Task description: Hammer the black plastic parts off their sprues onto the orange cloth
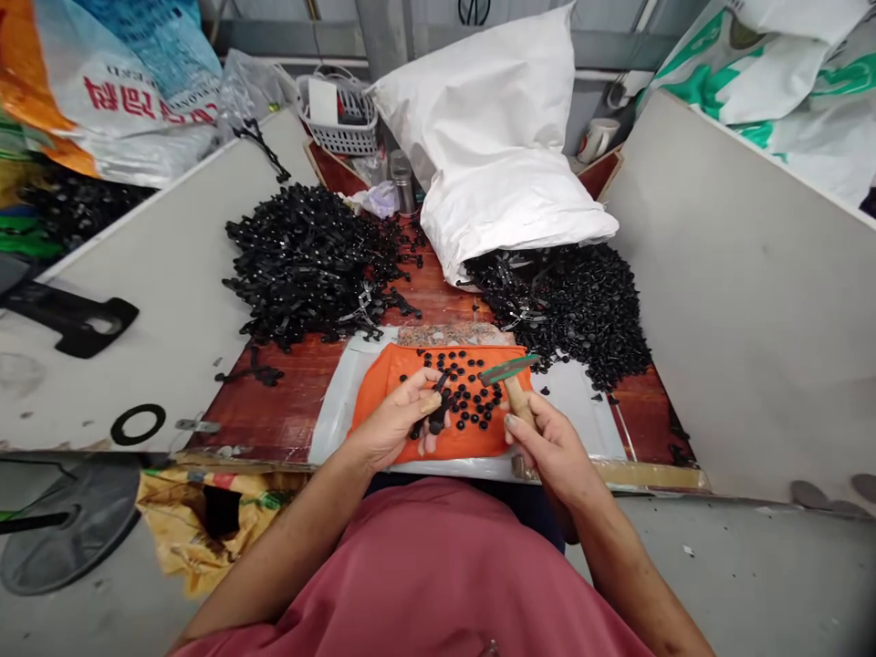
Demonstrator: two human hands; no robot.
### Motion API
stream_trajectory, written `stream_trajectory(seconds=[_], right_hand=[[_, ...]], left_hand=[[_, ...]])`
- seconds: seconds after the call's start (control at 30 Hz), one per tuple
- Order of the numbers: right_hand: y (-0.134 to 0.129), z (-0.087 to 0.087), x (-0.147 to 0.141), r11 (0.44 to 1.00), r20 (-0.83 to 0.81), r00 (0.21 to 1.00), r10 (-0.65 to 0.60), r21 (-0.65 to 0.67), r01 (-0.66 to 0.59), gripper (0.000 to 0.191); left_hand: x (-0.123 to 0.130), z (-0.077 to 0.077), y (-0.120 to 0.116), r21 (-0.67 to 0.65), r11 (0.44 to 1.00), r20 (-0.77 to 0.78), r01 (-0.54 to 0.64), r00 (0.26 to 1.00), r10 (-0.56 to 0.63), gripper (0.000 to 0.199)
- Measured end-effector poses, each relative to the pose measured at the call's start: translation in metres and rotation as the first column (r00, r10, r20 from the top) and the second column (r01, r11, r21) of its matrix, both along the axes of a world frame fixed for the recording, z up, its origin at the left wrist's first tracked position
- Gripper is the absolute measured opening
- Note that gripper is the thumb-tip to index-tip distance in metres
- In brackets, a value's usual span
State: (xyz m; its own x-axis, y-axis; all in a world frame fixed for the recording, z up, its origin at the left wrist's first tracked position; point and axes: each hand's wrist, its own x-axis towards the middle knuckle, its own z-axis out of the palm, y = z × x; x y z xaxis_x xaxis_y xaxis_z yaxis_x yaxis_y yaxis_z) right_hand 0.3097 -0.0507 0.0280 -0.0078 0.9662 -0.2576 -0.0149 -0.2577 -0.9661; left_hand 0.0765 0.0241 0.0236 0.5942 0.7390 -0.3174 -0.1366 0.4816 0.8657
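My left hand pinches some small black plastic parts over an orange cloth. In my right hand is the wooden handle of a tool with a green head, tilted over the cloth's right side. Several small round black pieces lie scattered on the cloth between and beyond my hands. A speckled stone block shows at the cloth's far edge. Grey-white sheeting lies under the cloth.
A large pile of black parts stands at the back left. Another pile spreads at the right below a white sack. Grey side panels flank the red-brown tabletop. A basket sits behind.
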Motion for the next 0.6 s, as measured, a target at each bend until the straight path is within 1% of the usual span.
stream_trajectory(seconds=[0.1,0.2,0.23,0.3,0.37,0.43,0.53,0.57,0.6], right_hand=[[0.009,0.005,-0.012,0.998,0.035,0.998,0.051,0.025,-0.052,0.034],[0.022,0.006,-0.025,0.991,0.077,0.993,0.086,0.1,-0.093,0.03],[0.027,0.005,-0.029,0.986,0.107,0.99,0.088,0.132,-0.102,0.028],[0.034,0.001,-0.035,0.976,0.199,0.978,0.069,0.189,-0.107,0.025],[0.038,-0.003,-0.037,0.971,0.304,0.951,0.051,0.208,-0.119,0.023],[0.037,-0.007,-0.037,0.97,0.367,0.929,0.045,0.205,-0.127,0.021],[0.027,-0.009,-0.035,0.966,0.359,0.929,0.095,0.193,-0.173,0.013],[0.023,-0.008,-0.035,0.961,0.34,0.931,0.136,0.183,-0.207,0.012],[0.02,-0.008,-0.036,0.954,0.317,0.931,0.183,0.172,-0.246,0.011]], left_hand=[[0.004,-0.004,-0.004,0.033,0.999,-0.037,0.02,0.999,-0.019,0.046],[0.009,-0.009,-0.007,0.065,0.997,-0.096,0.051,0.994,-0.044,0.044],[0.011,-0.011,-0.009,0.086,0.994,-0.131,0.066,0.99,-0.054,0.043],[0.014,-0.013,-0.013,0.177,0.979,-0.227,0.098,0.972,-0.057,0.037],[0.014,-0.012,-0.017,0.308,0.941,-0.323,0.137,0.946,-0.032,0.028],[0.01,-0.008,-0.02,0.439,0.88,-0.39,0.18,0.921,0.007,0.024],[0.002,0.001,-0.023,0.564,0.801,-0.434,0.203,0.897,0.078,0.026],[0.0,0.003,-0.024,0.581,0.79,-0.432,0.196,0.897,0.095,0.027],[-0.002,0.006,-0.026,0.583,0.792,-0.424,0.183,0.899,0.105,0.028]])
